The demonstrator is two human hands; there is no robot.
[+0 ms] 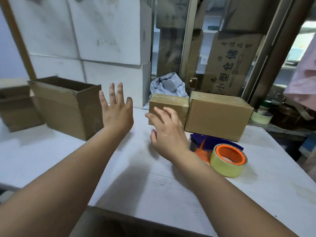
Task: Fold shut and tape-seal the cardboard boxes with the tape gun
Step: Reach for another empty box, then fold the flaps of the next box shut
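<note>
1. Head view: both arms reach forward over the white surface (153, 185), and neither holds anything.
2. The left grip (118, 110) is released, fingers straight and spread, raised at the middle of the frame. It is just right of an open-topped cardboard box (68, 106) and not touching it.
3. The right grip (168, 135) is also released, fingers spread and loosely bent. Its fingertips overlap the front of a small taped box (171, 101); I cannot tell whether they touch it.
4. The tape gun (205, 142), blue and orange, lies on the surface just right of the right wrist, untouched. Its yellowish tape roll (228, 159) with an orange core faces the lower right of the frame.
5. A larger closed box (217, 115) stands against the small one's right side, just behind the tape gun.
6. The wrist and the roll hide part of the tape gun, so its handle is hard to make out.
7. Another brown box (17, 110) at the left edge is cut off and blurred.
8. A crumpled grey bag (168, 84) sits behind the small box, partly hidden by it.
9. White blocks (102, 31) are stacked in the upper left, and a printed carton (229, 65) stands in the upper right.
</note>
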